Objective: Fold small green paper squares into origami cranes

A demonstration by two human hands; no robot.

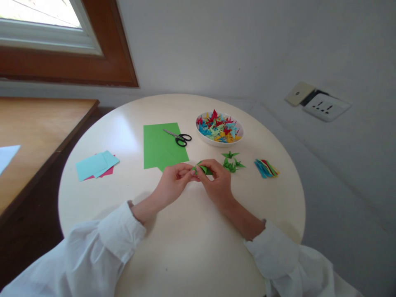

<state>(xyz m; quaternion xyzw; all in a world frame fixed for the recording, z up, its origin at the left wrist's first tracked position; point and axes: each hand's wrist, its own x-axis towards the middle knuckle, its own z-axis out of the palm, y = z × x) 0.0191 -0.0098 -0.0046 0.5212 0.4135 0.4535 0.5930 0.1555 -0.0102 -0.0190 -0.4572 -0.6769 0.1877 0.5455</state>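
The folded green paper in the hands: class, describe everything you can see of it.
The folded green paper is small, thin and bright green, creased into a narrow shape with a pointed tip. It is pinched between the fingertips of the left hand and right hand, low over the round white table, by the near edge of the large green sheet and left of the small green folded figures. Fingers hide much of it.

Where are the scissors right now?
In the head view, the scissors lie toward the far side of the round table, across the upper right corner of the green sheet, with the white bowl of paper cranes just to their right.
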